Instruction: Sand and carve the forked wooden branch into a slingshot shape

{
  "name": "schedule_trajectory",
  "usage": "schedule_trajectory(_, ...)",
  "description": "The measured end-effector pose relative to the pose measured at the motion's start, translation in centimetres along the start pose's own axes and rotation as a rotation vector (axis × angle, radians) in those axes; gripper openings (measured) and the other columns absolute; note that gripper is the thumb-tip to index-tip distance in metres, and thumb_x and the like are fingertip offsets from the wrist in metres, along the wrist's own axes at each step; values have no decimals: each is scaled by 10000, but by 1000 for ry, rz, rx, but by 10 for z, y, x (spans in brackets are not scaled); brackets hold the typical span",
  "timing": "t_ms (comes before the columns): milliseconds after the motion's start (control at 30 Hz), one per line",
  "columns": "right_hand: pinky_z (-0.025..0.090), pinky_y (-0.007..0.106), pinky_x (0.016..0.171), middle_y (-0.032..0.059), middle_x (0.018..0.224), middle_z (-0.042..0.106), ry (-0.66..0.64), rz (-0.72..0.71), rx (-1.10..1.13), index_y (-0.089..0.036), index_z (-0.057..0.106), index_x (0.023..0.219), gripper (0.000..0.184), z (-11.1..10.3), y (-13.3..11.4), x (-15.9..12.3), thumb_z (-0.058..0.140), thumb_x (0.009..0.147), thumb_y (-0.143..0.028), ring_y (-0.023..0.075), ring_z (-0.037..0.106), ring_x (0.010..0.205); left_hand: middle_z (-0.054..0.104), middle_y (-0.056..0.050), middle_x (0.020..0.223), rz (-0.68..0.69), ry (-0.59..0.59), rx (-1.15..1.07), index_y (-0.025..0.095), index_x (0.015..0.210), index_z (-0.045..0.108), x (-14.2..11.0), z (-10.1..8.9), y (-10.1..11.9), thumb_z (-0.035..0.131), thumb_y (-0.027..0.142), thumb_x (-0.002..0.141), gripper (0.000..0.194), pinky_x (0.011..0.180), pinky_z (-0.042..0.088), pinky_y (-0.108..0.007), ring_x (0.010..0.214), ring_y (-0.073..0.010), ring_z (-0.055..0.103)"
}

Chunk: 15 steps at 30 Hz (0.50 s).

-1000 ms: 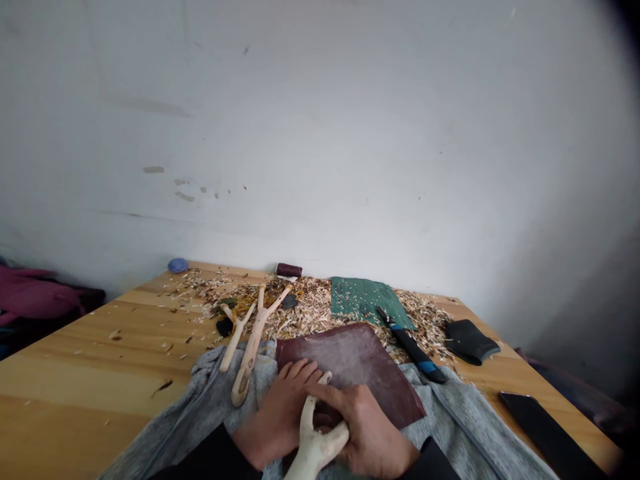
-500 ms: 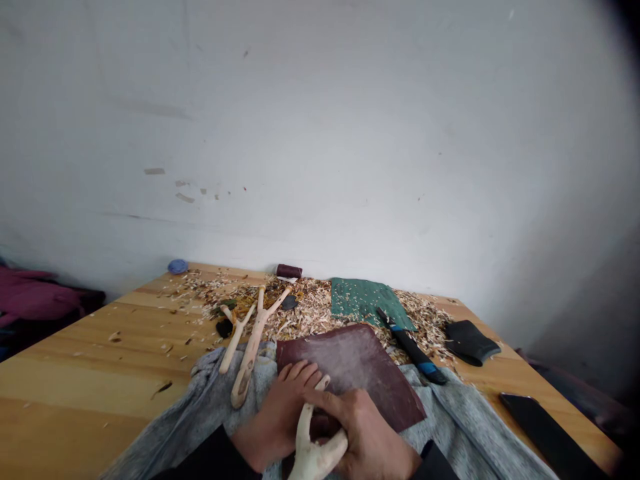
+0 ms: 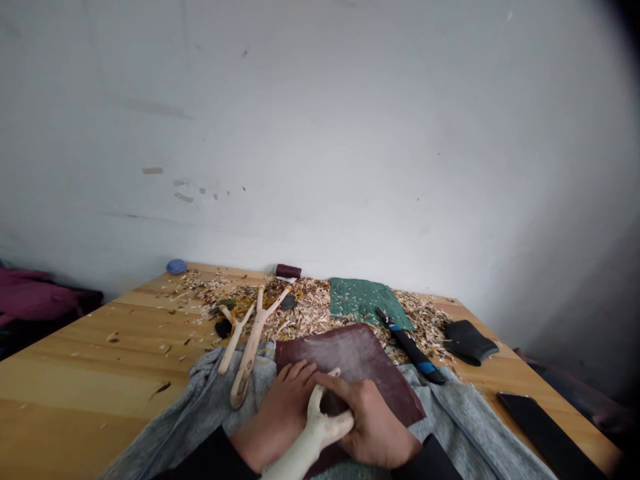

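Basically, fork (image 3: 315, 432) sits between the hands, over the maroon sheet (image 3: 353, 350). Right hand (image 3: 373, 423) is nearer, closed around its prong end; left hand (image 3: 284, 407) lies flat on the sheet, fingers extended. Long axis slants: handle near-left, prongs pointing away, rightward.

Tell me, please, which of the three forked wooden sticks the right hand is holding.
The palest stick, lowest in view: the right hand grips its fork, while the larger stick and smaller stick lie untouched further left.
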State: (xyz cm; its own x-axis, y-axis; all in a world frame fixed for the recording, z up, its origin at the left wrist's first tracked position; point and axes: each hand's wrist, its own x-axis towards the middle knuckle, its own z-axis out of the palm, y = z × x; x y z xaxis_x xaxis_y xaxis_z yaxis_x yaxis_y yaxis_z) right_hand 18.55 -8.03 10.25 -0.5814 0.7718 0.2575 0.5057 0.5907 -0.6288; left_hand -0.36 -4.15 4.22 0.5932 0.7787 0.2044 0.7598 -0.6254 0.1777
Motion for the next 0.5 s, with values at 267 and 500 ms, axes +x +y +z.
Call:
schedule_trajectory(267,507,239,762,53,1018,727,2,-53,79,-221,524,1304,570,1,-6,2,593,738,-225,192,705,839,528,-55,1393,-29,-59,4,266,1347,495,0,-3,1,511,381,907,455,1073,347,-480,1281,-310,456)
schedule_trajectory(500,519,330,730,104,975,745,36,140,-282,-203,520,1335,714,-4,21,1,576,624,-160,281,709,842,539,-92,1375,-1,-73,23,210,1337,506,5,3,-4,497,279,899,443,1036,362,-482,1266,-345,463)
